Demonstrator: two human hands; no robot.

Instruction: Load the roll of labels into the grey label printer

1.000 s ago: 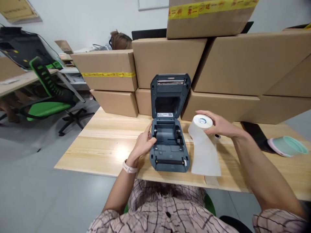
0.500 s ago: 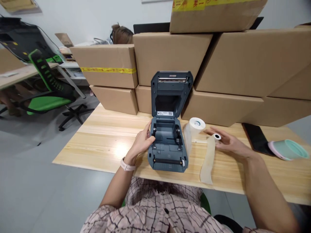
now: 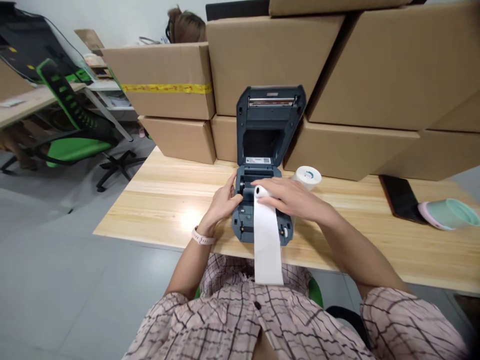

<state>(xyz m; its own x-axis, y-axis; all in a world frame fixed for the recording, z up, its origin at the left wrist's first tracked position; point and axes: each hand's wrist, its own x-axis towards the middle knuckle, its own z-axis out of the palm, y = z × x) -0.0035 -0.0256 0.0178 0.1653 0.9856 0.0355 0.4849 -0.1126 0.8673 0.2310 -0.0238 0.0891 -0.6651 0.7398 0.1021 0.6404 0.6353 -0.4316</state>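
Observation:
A dark grey label printer (image 3: 245, 220) stands on the wooden table with its lid (image 3: 264, 142) raised. Its left side is gripped by my left hand (image 3: 223, 201), the thumb over the rim of the open bay. My right hand (image 3: 294, 197) is closed around a small white paper roll (image 3: 262, 191) above the bay. From the roll, a loose strip of paper (image 3: 267, 245) hangs over the printer's front and past the table edge. Part of the bay is hidden by the roll and my right hand. Behind that hand stands a larger white roll (image 3: 307, 176), partly covered.
Stacked cardboard boxes (image 3: 270, 60) line the back of the table (image 3: 168, 200). At the right lie a black phone (image 3: 401, 197) and a mint-green cup (image 3: 452, 214) on its side. A green chair (image 3: 80, 150) is off to the left; another person's head (image 3: 187, 26) shows behind the boxes.
My right hand has lifted the small paper roll from the table and brought it left over the open printer. My left hand stays on the printer's side. The view has tilted down slightly.

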